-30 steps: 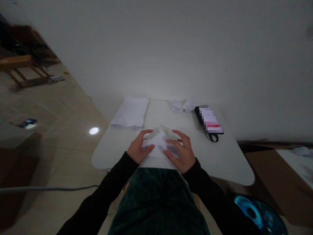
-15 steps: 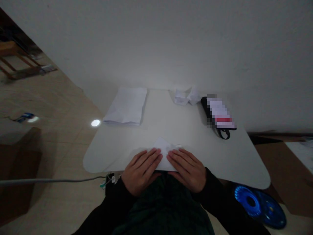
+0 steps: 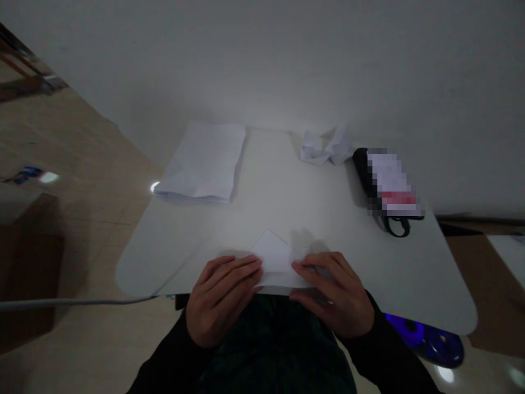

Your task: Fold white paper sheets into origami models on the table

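A folded sheet of white paper (image 3: 274,256) lies at the near edge of the table, its pointed corner facing away from me. Its near edge bows up a little from the table. My left hand (image 3: 225,295) holds the paper's left side, fingers together on top and thumb at the near edge. On the right side, my right hand (image 3: 337,290) grips the paper between bent fingers and thumb. Both hands cover the paper's side ends.
A stack of white paper (image 3: 203,161) lies at the table's (image 3: 270,191) back left. Crumpled or folded white paper (image 3: 324,149) stands at the back, beside a black case (image 3: 364,174) with a blurred-out top. A cable (image 3: 82,302) runs in from the left. Below right, a blue-lit device (image 3: 435,339) shows.
My hands have moved apart on the paper, and its near edge has lifted. The right fingers have gone from flat to bent. The view has shifted closer to the table.
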`<state>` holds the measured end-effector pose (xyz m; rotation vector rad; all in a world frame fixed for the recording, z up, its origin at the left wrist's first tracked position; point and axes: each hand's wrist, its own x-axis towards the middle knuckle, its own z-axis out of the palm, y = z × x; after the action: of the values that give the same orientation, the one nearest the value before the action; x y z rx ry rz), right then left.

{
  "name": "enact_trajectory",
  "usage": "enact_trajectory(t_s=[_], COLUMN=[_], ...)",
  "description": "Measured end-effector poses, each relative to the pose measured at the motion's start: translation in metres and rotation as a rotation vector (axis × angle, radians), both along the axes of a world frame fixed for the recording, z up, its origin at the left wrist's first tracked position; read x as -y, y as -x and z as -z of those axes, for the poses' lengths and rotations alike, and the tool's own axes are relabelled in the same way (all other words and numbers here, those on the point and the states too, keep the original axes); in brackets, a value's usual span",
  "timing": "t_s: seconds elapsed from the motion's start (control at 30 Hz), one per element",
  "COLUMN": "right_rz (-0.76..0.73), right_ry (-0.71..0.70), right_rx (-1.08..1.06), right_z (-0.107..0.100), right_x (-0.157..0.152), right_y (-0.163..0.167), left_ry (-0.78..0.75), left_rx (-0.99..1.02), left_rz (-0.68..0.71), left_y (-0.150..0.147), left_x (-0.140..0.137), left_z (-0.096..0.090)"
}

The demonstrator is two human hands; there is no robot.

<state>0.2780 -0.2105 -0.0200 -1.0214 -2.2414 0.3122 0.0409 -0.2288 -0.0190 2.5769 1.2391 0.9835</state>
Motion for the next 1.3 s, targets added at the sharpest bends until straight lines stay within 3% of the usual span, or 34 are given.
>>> enact_trajectory(t_s=[0.2, 0.33, 0.6, 1.03, 1.3], right_rz=[0.104, 0.207, 0.382, 0.429, 0.467], right_ry=[0.179, 0.256, 0.294, 0.254, 0.254], right_rx=[-0.144, -0.105, 0.038, 0.026, 0.032], right_z=[-0.006, -0.008, -0.009, -0.011, -0.012], right_x=[-0.016, -0.023, -0.018, -0.018, -0.017], right_y=[0.004, 0.006, 0.012, 0.014, 0.012], left_ry=[0.142, 0.186, 0.232, 0.347, 0.249], left_rx=[0.13, 0.163, 0.158, 0.032, -0.037], left_rz=[-0.102, -0.175, -0.278, -0.314, -0.334], left_y=[-0.006, -0.009, -0.016, -0.02, -0.025], left_x=[-0.004, -0.01, -0.014, -0.03, -0.028], left_z=[-0.004, -0.011, -0.013, -0.016, -0.011])
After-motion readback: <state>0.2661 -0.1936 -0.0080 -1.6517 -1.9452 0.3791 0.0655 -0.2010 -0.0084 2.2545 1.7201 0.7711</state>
